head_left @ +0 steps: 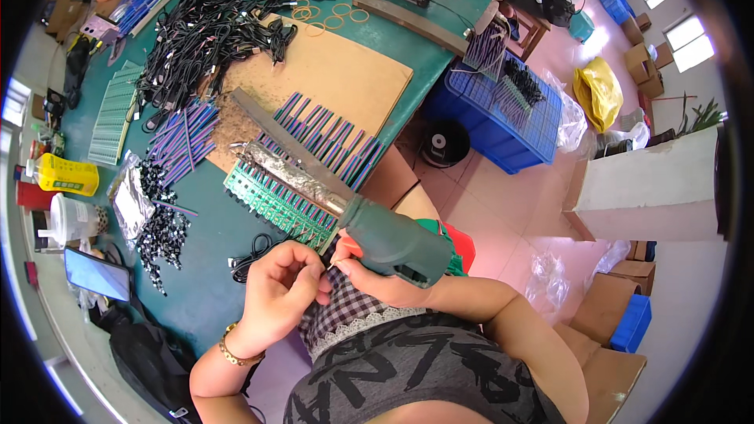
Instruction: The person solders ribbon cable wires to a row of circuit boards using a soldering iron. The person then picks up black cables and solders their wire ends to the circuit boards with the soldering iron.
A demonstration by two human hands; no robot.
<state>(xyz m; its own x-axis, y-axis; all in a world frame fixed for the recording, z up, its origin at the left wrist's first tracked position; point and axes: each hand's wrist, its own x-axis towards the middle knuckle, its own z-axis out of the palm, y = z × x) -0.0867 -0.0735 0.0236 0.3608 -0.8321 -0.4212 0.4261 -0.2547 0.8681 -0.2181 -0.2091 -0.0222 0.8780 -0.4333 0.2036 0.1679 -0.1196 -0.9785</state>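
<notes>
Heat gun (369, 224): in the right hand (369, 271), nozzle over the green strips (275, 204) just ahead.
Right hand: grasps the gun handle.
Left hand (279, 290): fingers pinched together, beside the right hand.

Both hands (283, 286) (357, 267) meet (fingers curled) near the torso.

Heat gun (377, 232) over connector strips (283, 204) on board (338, 78) — cable pile (204, 31) behind, phone (96, 273) left
</notes>
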